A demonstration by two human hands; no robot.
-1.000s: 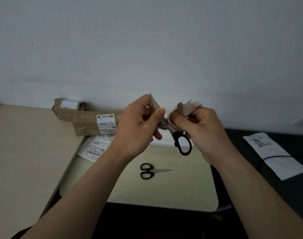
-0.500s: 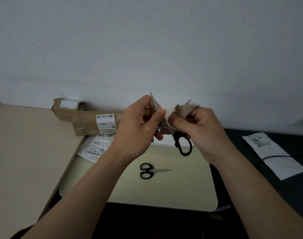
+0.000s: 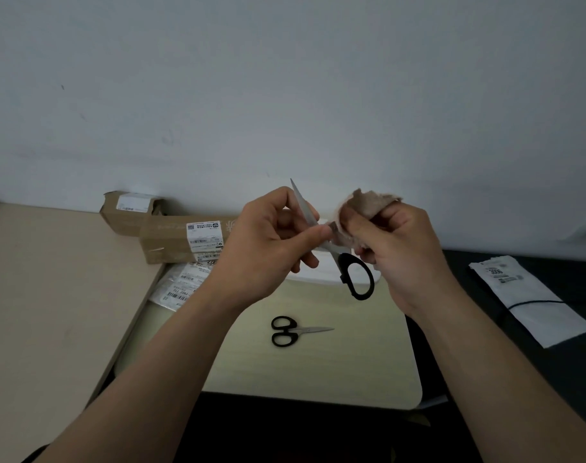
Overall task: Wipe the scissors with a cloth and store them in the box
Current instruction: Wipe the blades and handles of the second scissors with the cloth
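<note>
My left hand (image 3: 268, 248) grips large black-handled scissors (image 3: 356, 275) by one blade, which points up, with a black handle loop hanging below. My right hand (image 3: 401, 252) holds a beige cloth (image 3: 368, 203) bunched against the other blade, which the cloth hides. A second, smaller pair of black-handled scissors (image 3: 288, 330) lies shut on the small pale table (image 3: 351, 369) below my hands. A long brown cardboard box (image 3: 164, 240) lies at the back left against the wall.
A smaller brown box (image 3: 124, 212) sits behind the long one. White labelled bags (image 3: 181, 285) lie under the box's front. A white pouch with a black cord (image 3: 532, 302) rests on the dark surface at the right. A tan desk (image 3: 51, 295) spreads left.
My right hand with the cloth has slid a little up along the hidden blade, covering its tip. My left hand and the scissors have barely moved.
</note>
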